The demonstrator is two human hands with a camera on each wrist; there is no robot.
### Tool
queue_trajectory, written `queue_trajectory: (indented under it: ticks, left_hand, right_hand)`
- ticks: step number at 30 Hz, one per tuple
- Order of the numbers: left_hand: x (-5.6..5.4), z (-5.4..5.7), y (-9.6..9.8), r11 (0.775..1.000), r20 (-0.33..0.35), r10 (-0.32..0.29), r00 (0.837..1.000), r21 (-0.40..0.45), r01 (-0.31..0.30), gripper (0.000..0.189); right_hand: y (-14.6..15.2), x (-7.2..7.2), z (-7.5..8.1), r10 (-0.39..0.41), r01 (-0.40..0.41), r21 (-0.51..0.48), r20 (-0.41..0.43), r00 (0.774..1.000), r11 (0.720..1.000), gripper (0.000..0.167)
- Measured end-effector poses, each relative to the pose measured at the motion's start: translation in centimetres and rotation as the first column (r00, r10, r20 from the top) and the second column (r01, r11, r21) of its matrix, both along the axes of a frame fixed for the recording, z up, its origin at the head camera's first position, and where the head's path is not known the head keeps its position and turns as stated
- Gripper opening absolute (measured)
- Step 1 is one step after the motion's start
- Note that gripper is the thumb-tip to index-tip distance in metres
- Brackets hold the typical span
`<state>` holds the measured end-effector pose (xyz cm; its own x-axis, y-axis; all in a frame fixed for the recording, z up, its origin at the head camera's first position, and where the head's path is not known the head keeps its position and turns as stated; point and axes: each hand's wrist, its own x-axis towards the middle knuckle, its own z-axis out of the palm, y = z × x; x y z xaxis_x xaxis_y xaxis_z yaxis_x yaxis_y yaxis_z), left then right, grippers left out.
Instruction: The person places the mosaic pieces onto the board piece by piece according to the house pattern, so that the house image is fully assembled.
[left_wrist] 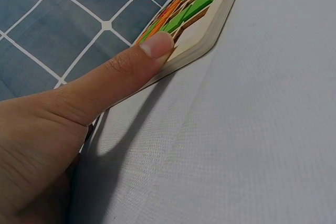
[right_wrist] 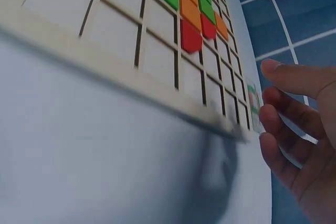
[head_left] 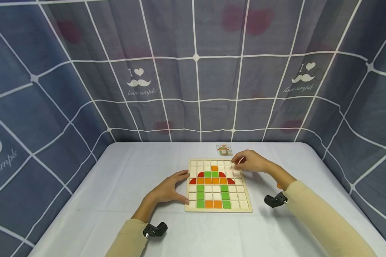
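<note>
A wooden grid board [head_left: 218,210] lies on the white table, with green, orange and red tiles set in a mushroom-like pattern. My left hand [head_left: 165,189] rests at its left edge, fingers spread and fairly straight. In the left wrist view, the thumb [left_wrist: 156,45] presses on the board's corner rim. Over the board's far right corner hovers my right hand [head_left: 251,161], its fingers loosely curved. The right wrist view shows no piece between those fingers [right_wrist: 273,116]. A single orange tile [head_left: 214,168] sits above the green pair in the pattern.
A small picture card [head_left: 224,150] with a coloured grid pattern lies just beyond the board. Something orange [head_left: 278,186] shows partly from behind my right forearm. Dark grid-patterned curtains [head_left: 173,82] enclose the table at the back and sides.
</note>
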<state>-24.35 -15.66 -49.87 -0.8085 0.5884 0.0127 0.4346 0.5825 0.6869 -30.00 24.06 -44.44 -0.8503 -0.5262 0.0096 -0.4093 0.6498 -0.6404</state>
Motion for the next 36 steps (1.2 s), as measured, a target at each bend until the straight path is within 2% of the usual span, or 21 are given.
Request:
queue_trajectory:
  ticks: [7, 14, 22, 27, 36]
  left_hand:
    - [-0.1, 0.0, 0.2, 1.000, 0.004, 0.008, 1.000, -0.009, -0.008, 0.109]
    - [0.0, -0.2, 0.1, 1.000, 0.011, 0.027, 1.000, -0.010, -0.027, 0.109]
    - [0.1, -0.1, 0.0, 1.000, 0.005, 0.012, 1.000, -0.006, -0.012, 0.110]
    - [0.0, -0.2, 0.1, 1.000, 0.005, 0.018, 1.000, -0.015, -0.018, 0.109]
    - [0.1, 0.1, 0.3, 0.999, 0.010, 0.032, 0.999, -0.019, -0.032, 0.109]
  right_hand:
    - [4.2, 1.6, 1.0, -0.026, 0.025, 0.007, 0.029, 0.999, 1.000, 0.023]
    - [8.1, 3.3, 1.6, -0.043, 0.039, 0.031, 0.163, 0.986, 0.999, 0.027]
    - [11.9, 5.0, 1.0, -0.050, 0.026, 0.083, 0.301, 0.952, 0.996, 0.025]
    - [13.4, 5.5, 0.1, -0.006, -0.013, 0.060, 0.317, 0.948, 0.998, 0.026]
    - [14.3, 5.3, -1.3, 0.070, -0.077, 0.016, 0.266, 0.962, 0.997, 0.018]
